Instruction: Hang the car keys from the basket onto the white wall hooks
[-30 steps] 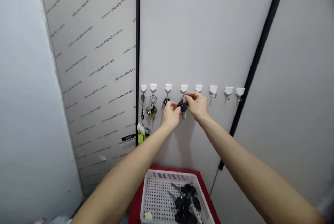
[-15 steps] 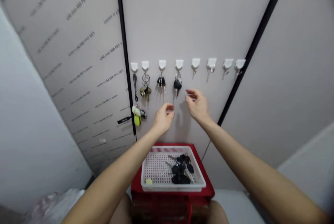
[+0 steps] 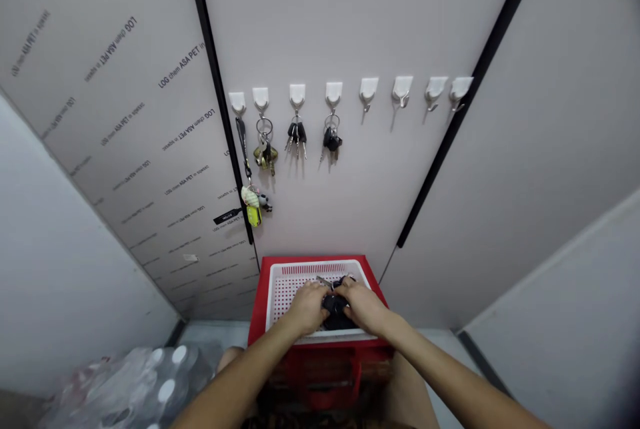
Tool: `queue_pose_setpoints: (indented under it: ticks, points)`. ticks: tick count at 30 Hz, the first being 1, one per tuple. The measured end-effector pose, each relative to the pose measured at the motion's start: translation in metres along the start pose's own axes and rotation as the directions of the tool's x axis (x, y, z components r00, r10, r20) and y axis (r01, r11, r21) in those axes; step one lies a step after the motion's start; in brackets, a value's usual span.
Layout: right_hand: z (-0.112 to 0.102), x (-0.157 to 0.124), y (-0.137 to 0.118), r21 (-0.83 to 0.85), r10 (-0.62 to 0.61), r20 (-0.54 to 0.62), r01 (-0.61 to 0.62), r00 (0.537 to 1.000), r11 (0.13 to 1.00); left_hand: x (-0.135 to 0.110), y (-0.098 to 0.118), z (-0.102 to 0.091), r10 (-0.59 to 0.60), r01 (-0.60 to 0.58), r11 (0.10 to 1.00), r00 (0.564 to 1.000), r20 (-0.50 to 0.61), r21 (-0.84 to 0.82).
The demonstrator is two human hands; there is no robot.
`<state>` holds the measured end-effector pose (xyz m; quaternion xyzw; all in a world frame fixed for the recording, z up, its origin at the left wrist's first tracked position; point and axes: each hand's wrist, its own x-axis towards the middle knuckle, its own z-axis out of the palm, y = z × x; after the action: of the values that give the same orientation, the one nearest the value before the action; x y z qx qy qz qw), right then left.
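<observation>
In the head view, both my hands are down inside a white perforated plastic basket (image 3: 273, 282). My left hand (image 3: 306, 308) is at the left edge of a pile of black-headed keys (image 3: 337, 314), its fingers bent in on them. From the right, my right hand (image 3: 364, 306) curls its fingers over the same keys. Exactly which keys lie between the fingertips is hidden. On the wall above hangs a row of white adhesive hooks (image 3: 334, 91). Bunches of keys hang from the left ones, among them a black-headed bunch (image 3: 332, 139) and a brass bunch (image 3: 265, 152).
The basket stands on a red box (image 3: 257, 309) between the knees. A keyring with a yellow-green tag (image 3: 254, 216) hangs at the far left. Bare hooks (image 3: 369, 88) continue to the right. Plastic-wrapped bottles (image 3: 167, 389) stand on the floor at lower left.
Both my hands have dropped from beside the hanging keys on the wall into the basket, onto the pile of keys. The fourth bunch on the hooks has turned slightly. The view has shifted.
</observation>
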<state>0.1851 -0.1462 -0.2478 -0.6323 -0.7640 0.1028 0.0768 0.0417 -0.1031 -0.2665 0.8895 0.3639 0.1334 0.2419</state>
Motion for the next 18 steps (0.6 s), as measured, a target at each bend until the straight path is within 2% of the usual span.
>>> queue_pose_setpoints:
  ticks: [2,4,7,10,13,15,18]
  points:
    - [0.002,0.001,-0.001,0.017,0.013,-0.014,-0.012,1.000,1.000,0.002,-0.002,-0.002,-0.055,0.055,0.999,0.998,-0.035,0.000]
    - [0.003,0.001,-0.001,0.035,0.028,-0.024,-0.027,0.999,0.999,0.002,-0.006,-0.003,-0.119,0.113,0.990,0.990,-0.079,-0.081]
    - [0.004,0.002,-0.001,0.063,0.056,-0.037,-0.054,0.998,0.997,0.003,-0.013,-0.006,-0.225,0.173,0.936,0.964,-0.142,-0.308]
    - [0.002,0.004,-0.005,0.159,0.077,-0.103,-0.060,0.992,0.985,0.006,-0.016,-0.009,-0.325,0.199,0.821,0.934,-0.150,-0.535]
    - [-0.002,0.010,-0.015,0.332,0.055,-0.209,0.018,0.976,0.943,0.008,-0.013,-0.015,-0.355,0.155,0.659,0.927,-0.122,-0.736]
    - [-0.005,0.013,-0.022,0.433,0.024,-0.268,0.098,0.963,0.896,0.009,-0.009,-0.021,-0.344,0.106,0.571,0.931,-0.121,-0.814]
    - [-0.008,0.018,-0.029,0.525,0.049,-0.293,0.117,0.955,0.843,0.009,-0.002,-0.031,-0.310,0.045,0.565,0.937,-0.162,-0.824]
